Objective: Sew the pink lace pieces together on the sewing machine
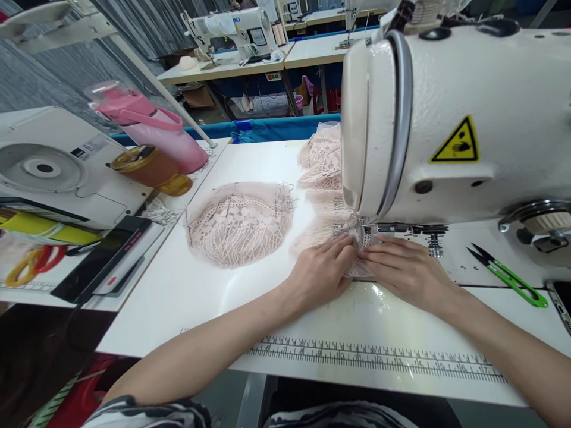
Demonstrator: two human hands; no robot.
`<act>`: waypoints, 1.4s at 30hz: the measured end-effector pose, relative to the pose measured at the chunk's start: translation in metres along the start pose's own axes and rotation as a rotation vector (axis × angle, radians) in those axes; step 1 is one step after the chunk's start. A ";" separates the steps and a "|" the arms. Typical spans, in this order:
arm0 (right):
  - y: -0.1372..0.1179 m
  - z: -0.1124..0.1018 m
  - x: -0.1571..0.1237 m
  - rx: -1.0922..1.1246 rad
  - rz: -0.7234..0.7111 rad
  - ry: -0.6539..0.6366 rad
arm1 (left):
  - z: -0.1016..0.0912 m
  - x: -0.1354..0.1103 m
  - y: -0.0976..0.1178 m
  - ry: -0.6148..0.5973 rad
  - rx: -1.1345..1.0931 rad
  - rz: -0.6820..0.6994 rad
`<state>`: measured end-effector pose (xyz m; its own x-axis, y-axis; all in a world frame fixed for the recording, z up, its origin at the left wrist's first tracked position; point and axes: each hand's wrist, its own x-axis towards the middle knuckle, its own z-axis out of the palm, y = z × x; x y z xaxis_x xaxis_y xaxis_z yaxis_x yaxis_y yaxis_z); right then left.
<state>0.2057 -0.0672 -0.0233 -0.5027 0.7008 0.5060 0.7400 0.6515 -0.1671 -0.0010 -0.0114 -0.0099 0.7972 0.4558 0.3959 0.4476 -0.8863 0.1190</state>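
A pale pink lace piece [359, 268] lies under the needle area of the white sewing machine [446, 125]. My left hand [322, 267] presses and grips it from the left, fingers close together near the presser foot. From the other side my right hand [404, 267] has its fingers on the same lace, the fingertips close to the left ones. What lies under both sets of fingers is hidden. More gathered pink lace [323, 160] trails away behind the machine head. Left of my hands, a separate rounded lace piece [238, 223] with fringe-like threads rests flat on the white table [214, 309].
Green thread snips [508, 276] and a phone [561, 303] lie at the right. A ruler strip [379, 356] runs along the front edge. To the left are a pink bottle [151, 128], an amber cup [154, 169], a black box [104, 255] and scissors [33, 264].
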 end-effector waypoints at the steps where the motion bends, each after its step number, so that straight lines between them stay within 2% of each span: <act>1: 0.000 0.000 0.000 0.000 0.004 -0.004 | 0.000 0.000 0.000 0.000 0.003 -0.004; 12: 0.005 -0.004 0.006 -0.068 -0.048 0.005 | 0.001 0.001 0.001 -0.022 0.056 -0.025; 20: 0.009 -0.003 0.002 -0.143 -0.035 0.033 | 0.004 0.000 -0.001 -0.006 0.110 0.059; 30: 0.017 -0.005 0.000 -0.143 0.023 -0.037 | 0.003 0.003 -0.001 0.002 0.120 0.131; 36: 0.016 -0.009 0.001 -0.185 0.057 0.035 | 0.003 0.003 -0.001 -0.057 0.120 0.124; 42: 0.020 -0.004 -0.001 -0.139 0.082 0.063 | 0.003 0.005 -0.001 -0.085 0.103 0.095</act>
<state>0.2226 -0.0558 -0.0237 -0.4123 0.7276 0.5483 0.8343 0.5433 -0.0935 0.0037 -0.0076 -0.0109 0.8672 0.3797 0.3221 0.4045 -0.9145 -0.0109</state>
